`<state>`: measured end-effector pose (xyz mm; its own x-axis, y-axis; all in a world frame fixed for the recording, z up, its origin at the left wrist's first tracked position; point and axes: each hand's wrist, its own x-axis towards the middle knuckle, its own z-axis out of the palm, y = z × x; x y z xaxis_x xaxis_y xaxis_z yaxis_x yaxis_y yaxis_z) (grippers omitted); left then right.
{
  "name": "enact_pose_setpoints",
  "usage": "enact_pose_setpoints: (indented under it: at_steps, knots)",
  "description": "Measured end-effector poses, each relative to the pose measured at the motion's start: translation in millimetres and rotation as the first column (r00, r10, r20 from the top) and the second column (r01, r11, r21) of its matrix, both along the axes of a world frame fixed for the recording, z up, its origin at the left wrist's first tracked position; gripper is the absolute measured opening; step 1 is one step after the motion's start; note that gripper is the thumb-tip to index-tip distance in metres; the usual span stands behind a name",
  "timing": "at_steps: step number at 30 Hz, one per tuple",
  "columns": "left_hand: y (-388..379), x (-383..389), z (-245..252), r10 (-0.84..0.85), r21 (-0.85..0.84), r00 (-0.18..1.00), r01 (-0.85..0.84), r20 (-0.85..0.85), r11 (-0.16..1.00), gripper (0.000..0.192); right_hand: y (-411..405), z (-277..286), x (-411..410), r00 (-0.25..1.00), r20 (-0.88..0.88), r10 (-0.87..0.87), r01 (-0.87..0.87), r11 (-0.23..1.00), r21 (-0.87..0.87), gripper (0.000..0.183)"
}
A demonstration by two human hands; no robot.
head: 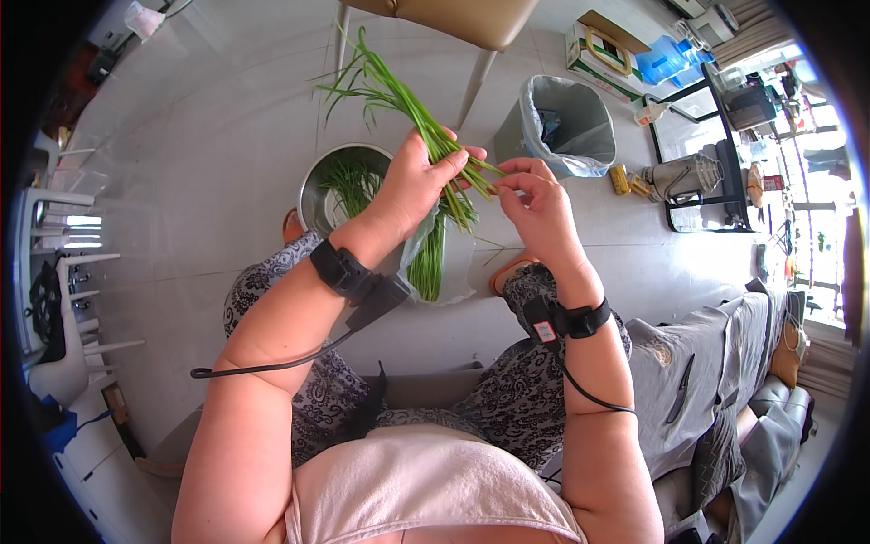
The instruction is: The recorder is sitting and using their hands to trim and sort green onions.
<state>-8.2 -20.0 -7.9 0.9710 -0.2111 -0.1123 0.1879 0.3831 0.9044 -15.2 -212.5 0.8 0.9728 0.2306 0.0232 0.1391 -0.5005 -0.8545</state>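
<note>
A bunch of long green stalks, seemingly garlic chives [391, 85], lies in the grip of my left hand [420, 170]. Its leafy tips fan out up and to the left, while the cut ends point toward my right hand [540, 211]. With thumb and forefinger, the right hand pinches at the end of a stalk. Below and left of the bunch, a stainless steel bowl [307, 183] on the floor holds more chives [353, 187], partly hidden by my left wrist. A thin plastic bag [460, 268] between my feet has further chives [426, 268] in it.
A lined waste bin [520, 129] stands beyond my right hand. Ahead is a tan padded chair [455, 20]. Farther right are a cardboard box [601, 61], blue water bottles [663, 58] and a metal pot [680, 177]. A grey-covered sofa [693, 367] lies at right.
</note>
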Motion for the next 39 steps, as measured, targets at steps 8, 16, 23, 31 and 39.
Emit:
enact_pose_setpoints:
  at_steps: [8, 16, 23, 31, 39]
  knots:
    - [1.9, 1.4, -0.9, 0.024, 0.008, 1.000, -0.024, 0.004, 1.000, 0.023, -3.2, -2.0, 0.5, 0.999, -0.030, -0.020, 0.023, 0.996, 0.081, 0.016]
    - [1.0, 0.9, -1.9, 0.027, -0.003, 1.000, -0.027, -0.002, 1.000, 0.023, 9.3, 8.6, -4.8, 0.992, 0.102, -0.074, 0.088, 0.986, -0.139, 0.020]
    - [0.3, 1.1, -3.4, 0.025, 0.021, 1.000, -0.025, 0.014, 0.999, 0.021, 6.9, 5.7, -2.8, 0.936, 0.348, 0.060, 0.038, 0.962, -0.269, 0.010]
    - [-0.3, 0.3, -2.5, 0.048, 0.023, 0.999, -0.048, -0.002, 0.999, 0.021, 5.8, 1.6, -4.2, 0.895, 0.444, 0.042, 0.082, 0.963, -0.257, 0.008]
    - [1.9, 1.3, -4.2, 0.070, 0.028, 0.998, -0.070, 0.003, 0.997, 0.023, 4.6, 5.3, -5.5, 0.981, -0.075, -0.177, 0.171, 0.982, -0.079, 0.015]
